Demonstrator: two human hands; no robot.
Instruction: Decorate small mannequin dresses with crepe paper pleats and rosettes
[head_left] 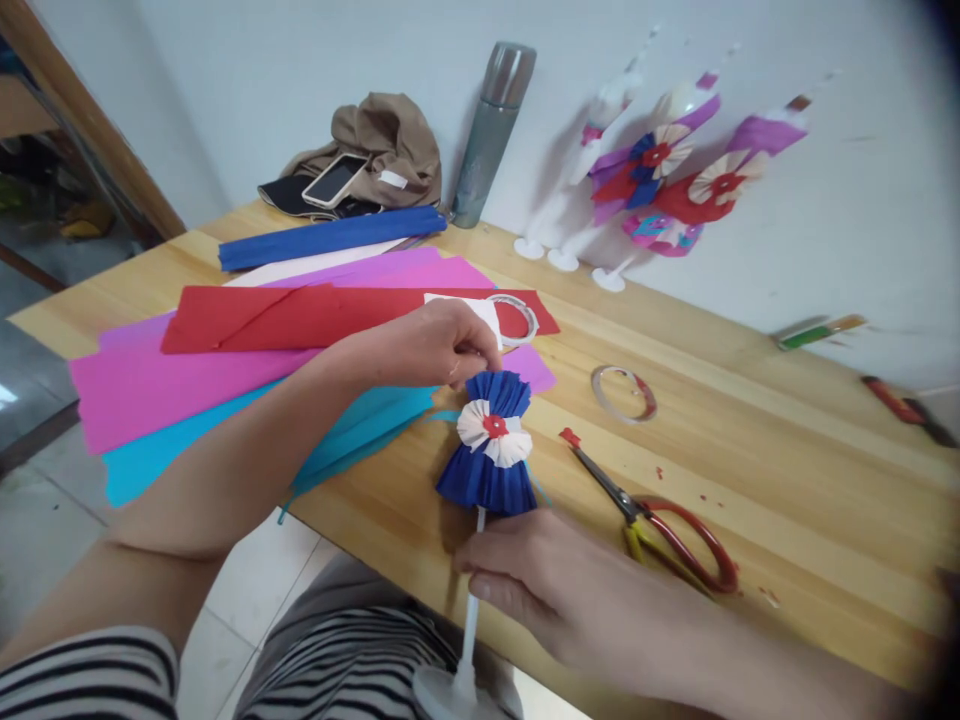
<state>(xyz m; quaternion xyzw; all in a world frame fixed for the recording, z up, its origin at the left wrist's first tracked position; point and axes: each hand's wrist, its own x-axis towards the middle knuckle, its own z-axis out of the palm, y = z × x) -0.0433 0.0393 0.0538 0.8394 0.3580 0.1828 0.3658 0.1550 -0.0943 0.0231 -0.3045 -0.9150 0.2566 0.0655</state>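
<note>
A small dress of pleated blue crepe paper with a cream bow and red centre is fixed on a white stand, which leans with its round base near my lap. My right hand is closed around the stand's thin rod, just below the skirt. At the top of the dress is my left hand, its fingers curled shut; what they pinch is hidden. Scissors with red and yellow handles lie on the table to the right, a red scrap at their tip.
Red, pink, teal and blue paper sheets spread over the left of the wooden table. Tape rolls lie near the middle. Similar decorated stands, a flask, a phone and a brown cap are along the wall.
</note>
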